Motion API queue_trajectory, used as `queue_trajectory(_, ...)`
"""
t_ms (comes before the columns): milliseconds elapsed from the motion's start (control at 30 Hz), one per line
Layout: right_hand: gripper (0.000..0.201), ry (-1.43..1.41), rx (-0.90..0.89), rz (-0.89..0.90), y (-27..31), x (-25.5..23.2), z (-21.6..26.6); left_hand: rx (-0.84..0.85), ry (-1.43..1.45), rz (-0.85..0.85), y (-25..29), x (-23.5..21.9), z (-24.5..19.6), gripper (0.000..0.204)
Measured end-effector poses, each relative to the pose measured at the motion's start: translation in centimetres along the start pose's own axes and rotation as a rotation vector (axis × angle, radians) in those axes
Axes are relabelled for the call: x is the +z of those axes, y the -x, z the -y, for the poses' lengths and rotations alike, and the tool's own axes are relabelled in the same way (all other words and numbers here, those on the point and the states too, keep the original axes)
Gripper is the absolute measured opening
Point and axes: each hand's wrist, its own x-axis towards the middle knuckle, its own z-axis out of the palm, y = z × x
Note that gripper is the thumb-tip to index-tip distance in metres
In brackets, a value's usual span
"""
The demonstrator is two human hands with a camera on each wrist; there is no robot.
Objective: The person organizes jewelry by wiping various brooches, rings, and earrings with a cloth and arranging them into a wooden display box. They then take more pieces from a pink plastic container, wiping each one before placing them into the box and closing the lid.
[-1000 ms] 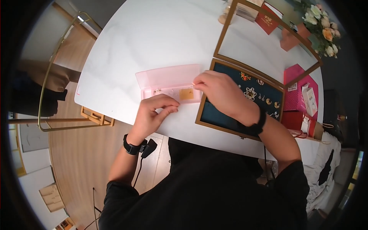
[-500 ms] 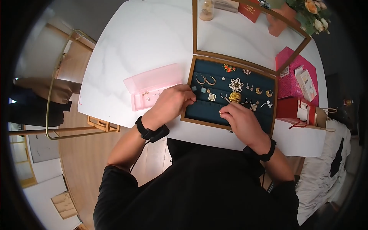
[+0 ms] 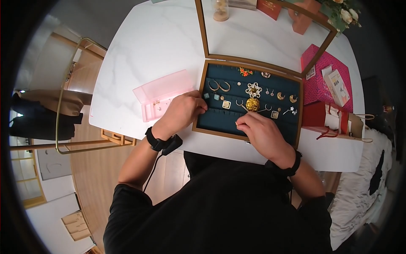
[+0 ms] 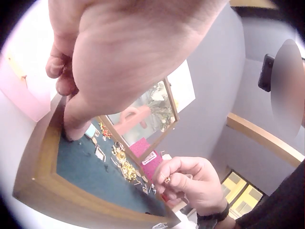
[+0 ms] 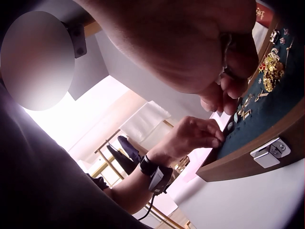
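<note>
An open wooden jewelry box (image 3: 221,132) with a dark teal lining sits before me. My right hand (image 3: 266,133) is over its front part, thumb and fingertips pinching a small gold piece of jewelry (image 4: 167,180). My left hand (image 3: 182,111) is at the box's left edge, fingers bent, fingertips right at the lining; whether they hold anything I cannot tell. Rows of jewelry lie in the box: hoop earrings (image 3: 224,86), a pale flower brooch (image 3: 253,89), a round gold ornament (image 3: 253,104) and several smaller earrings. Left of it, an open pink case (image 3: 163,86) holds a few small pieces, partly hidden by my left hand.
The box's glass lid (image 3: 249,60) stands raised behind. To the right are a magenta box (image 3: 311,55) and a red paper bag (image 3: 314,118). A glass jar (image 3: 220,10) and flowers (image 3: 344,17) stand at the back of the white table (image 3: 139,51).
A second ago both hands were at the pink case. Both have since come to the jewelry box: the left at its left edge, the right back over its front part. The camera view has shifted.
</note>
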Motion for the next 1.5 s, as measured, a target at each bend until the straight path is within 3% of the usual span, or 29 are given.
queue_trajectory(133, 0.010, 0.017, -0.002, 0.007, -0.2, 0.6, 0.0, -0.001, -0.042, -0.052, 0.4, 0.1, -0.5, 0.010)
queue_trajectory(300, 0.010, 0.054, -0.015, 0.023, -1.2, 1.8, 0.2, 0.126, -0.147, -0.161, 1.2, 0.8, 0.0, 0.014)
queue_trajectory(533, 0.016, 0.136, -0.024, 0.047, -3.4, 3.5, 0.6, 0.171, -0.153, -0.168, 1.6, 0.4, 0.0, 0.015)
queue_trajectory(800, 0.019, 0.096, 0.073, 0.070, -5.6, 5.1, 0.6, 0.219, -0.060, -0.268, 2.0, 0.0, -1.2, 0.029)
queue_trajectory(1000, 0.018, -0.040, 0.165, 0.043, -6.4, 5.4, 0.8, 0.231, 0.089, -0.320, 2.3, 1.2, -1.4, 0.024)
queue_trajectory(1167, 0.022, -0.184, 0.300, 0.066, -6.5, 5.5, 0.9, 0.210, 0.109, -0.316, 2.3, 1.7, -1.3, 0.020)
queue_trajectory(1500, 0.023, -0.188, 0.309, 0.086, -6.3, 4.9, 1.7, 0.154, 0.106, -0.241, 2.1, 1.6, -1.2, 0.017)
